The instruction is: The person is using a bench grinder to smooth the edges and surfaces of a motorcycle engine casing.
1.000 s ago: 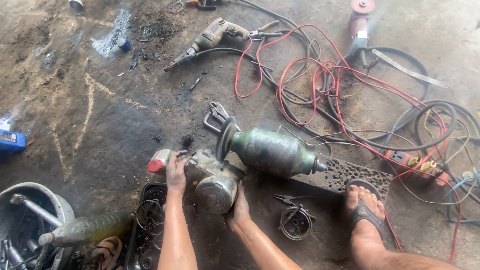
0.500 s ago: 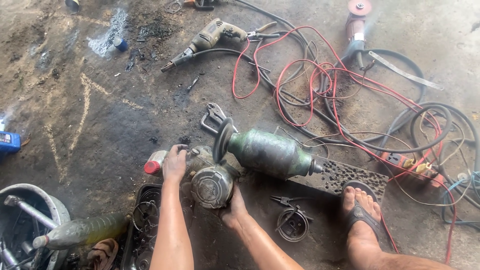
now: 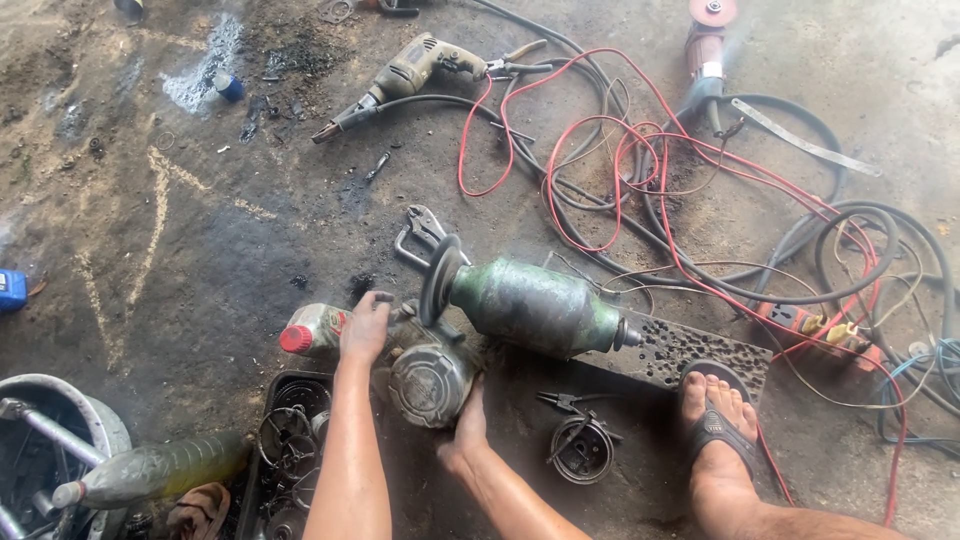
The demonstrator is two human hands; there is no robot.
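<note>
Single head-worn view, looking steeply down and forward at the concrete floor [image 3: 200, 250]. Green motor housing [image 3: 530, 305] sits just below frame centre, close to the camera. Forearms enter from the bottom edge below it; cables spread beyond it, upper right.

The motor body [image 3: 535, 305] lies on the floor [image 3: 200, 250] at centre, with the round housing [image 3: 430, 380] just before it to the left. A bottle [image 3: 312, 328] lies left of the housing. The drill [image 3: 405, 75] lies well behind. Cables [image 3: 640, 170] spread behind and right. Pliers [image 3: 570, 403] lie before the motor body.
</note>
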